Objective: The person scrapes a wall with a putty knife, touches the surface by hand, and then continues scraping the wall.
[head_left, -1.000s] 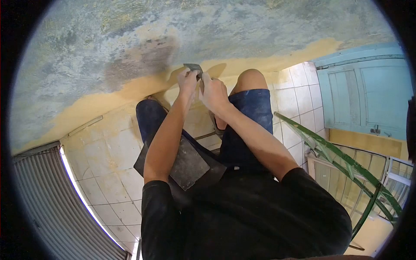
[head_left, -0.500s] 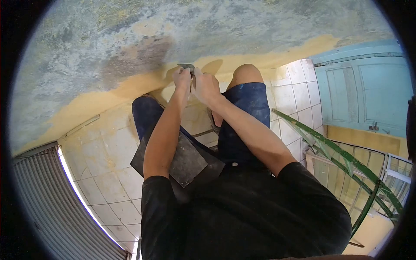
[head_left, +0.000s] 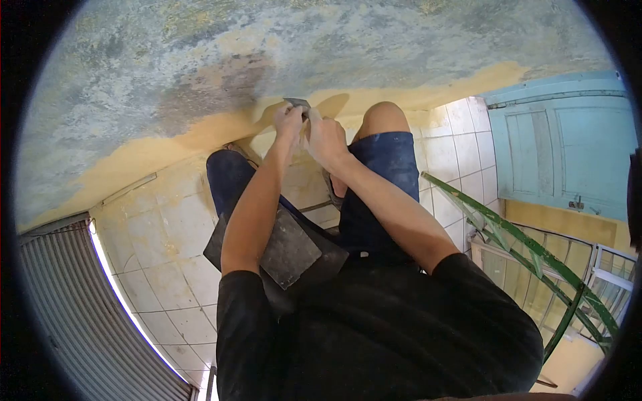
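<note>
Both hands are closed together low at the wall (head_left: pixel 167 87), which is bare mottled grey above and yellow along its lower part. My left hand (head_left: pixel 288 122) has its fingers wrapped at the near side of a scraper (head_left: pixel 295 102), whose thin grey blade sticks out above the knuckles against the yellow band. My right hand (head_left: pixel 326 142) grips the same tool from the right, thumb and fingers pressed close to the left hand. The palms and fingers hide the scraper's handle. Pale dust covers both hands.
A dark flat board (head_left: pixel 291 257) lies across my lap beneath the left forearm. White tiles (head_left: pixel 170 287) cover the floor. A green metal frame (head_left: pixel 535 250) leans at the right, near a pale blue door (head_left: pixel 568 140). A ribbed grey shutter (head_left: pixel 93 321) stands at the left.
Both hands and the scraper have shifted slightly to the right along the wall, and the blade's angle has turned a little. The grip stays the same.
</note>
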Available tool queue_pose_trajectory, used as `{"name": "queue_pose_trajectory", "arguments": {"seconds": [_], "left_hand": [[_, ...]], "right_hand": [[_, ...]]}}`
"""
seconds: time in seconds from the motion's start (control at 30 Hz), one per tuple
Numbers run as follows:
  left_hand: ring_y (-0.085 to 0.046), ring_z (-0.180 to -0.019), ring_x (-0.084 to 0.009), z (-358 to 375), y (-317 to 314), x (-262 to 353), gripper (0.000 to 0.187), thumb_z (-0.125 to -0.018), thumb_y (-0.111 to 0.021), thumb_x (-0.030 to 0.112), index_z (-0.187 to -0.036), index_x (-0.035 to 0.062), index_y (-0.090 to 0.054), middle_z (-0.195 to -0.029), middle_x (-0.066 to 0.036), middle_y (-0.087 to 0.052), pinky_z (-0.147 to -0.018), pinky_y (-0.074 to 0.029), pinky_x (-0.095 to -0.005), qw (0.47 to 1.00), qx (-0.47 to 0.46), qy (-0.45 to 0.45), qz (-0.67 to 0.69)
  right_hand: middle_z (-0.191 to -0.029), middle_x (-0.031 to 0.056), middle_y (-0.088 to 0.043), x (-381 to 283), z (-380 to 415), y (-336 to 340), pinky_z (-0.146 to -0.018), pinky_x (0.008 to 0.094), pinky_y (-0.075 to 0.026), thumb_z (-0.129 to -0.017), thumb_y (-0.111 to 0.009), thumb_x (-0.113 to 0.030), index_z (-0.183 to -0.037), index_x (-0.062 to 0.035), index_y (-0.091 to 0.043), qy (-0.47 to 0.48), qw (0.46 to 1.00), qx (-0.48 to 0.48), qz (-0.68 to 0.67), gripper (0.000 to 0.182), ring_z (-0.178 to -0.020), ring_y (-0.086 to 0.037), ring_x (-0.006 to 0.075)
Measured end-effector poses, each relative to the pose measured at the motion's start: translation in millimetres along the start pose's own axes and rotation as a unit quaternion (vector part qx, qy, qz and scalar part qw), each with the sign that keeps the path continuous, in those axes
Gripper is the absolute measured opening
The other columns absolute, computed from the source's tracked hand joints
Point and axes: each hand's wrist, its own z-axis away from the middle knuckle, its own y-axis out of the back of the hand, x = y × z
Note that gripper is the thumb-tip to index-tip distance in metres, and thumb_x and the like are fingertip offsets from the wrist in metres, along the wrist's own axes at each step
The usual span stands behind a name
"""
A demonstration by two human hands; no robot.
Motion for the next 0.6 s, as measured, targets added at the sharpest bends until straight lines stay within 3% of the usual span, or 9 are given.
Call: {"name": "queue_pose_trajectory", "arguments": {"seconds": [0.1,0.17,0.37,0.5,0.6], "left_hand": [[-0.061,-0.068,-0.0167,2.0,-0.9,8.2,0.008,-0.084,-0.058,0.001,-0.083,-0.0019,-0.065,-0.082,-0.007,-0.064,-0.060,-0.050,-0.0305,1.000,0.006,0.006,0.016],[-0.061,-0.069,-0.0171,8.4,-3.6,13.0,0.009,-0.083,-0.057,0.000,-0.083,-0.0019,-0.065,-0.082,-0.007,-0.064,-0.062,-0.051,-0.0306,1.000,0.021,0.007,-0.022],[-0.062,-0.073,-0.0171,-3.8,-0.8,0.9,0.009,-0.083,-0.056,0.000,-0.080,-0.0007,-0.065,-0.083,-0.008,-0.065,-0.065,-0.051,-0.0298,0.998,-0.004,0.007,0.064],[-0.062,-0.072,-0.0170,13.0,-9.7,17.2,0.007,-0.082,-0.057,-0.001,-0.080,-0.0015,-0.064,-0.081,-0.008,-0.064,-0.065,-0.052,-0.0301,1.000,0.020,0.012,0.010],[-0.061,-0.067,-0.0185,12.0,-11.5,17.0,0.005,-0.079,-0.059,-0.004,-0.081,-0.0044,-0.063,-0.077,-0.009,-0.063,-0.065,-0.054,-0.0323,0.996,-0.004,-0.002,0.090]], "right_hand": [[-0.073,0.0274,-0.063,6.8,-10.4,-10.7,-0.065,0.0527,-0.051,-0.084,-0.057,-0.014,-0.103,-0.0002,-0.052,-0.019,0.998,-0.048,0.025,0.025,-0.070,-0.064,0.0447],[-0.068,0.0273,-0.061,3.6,-5.9,-6.7,-0.062,0.0513,-0.050,-0.080,-0.059,-0.010,-0.094,0.0021,-0.053,0.004,1.000,-0.012,0.017,0.019,-0.066,-0.062,0.0452],[-0.068,0.0271,-0.061,7.4,-11.7,-8.4,-0.063,0.0516,-0.050,-0.081,-0.059,-0.010,-0.093,0.0019,-0.053,-0.008,0.999,-0.016,0.038,0.018,-0.065,-0.062,0.0447],[-0.067,0.0264,-0.061,6.6,-5.1,1.0,-0.062,0.0520,-0.050,-0.082,-0.059,-0.010,-0.092,0.0009,-0.053,0.016,1.000,0.000,0.024,0.016,-0.064,-0.062,0.0446],[-0.066,0.0262,-0.061,5.2,-4.3,8.4,-0.061,0.0522,-0.050,-0.082,-0.058,-0.010,-0.091,0.0001,-0.053,-0.007,1.000,0.002,0.003,0.014,-0.063,-0.062,0.0447]]}}
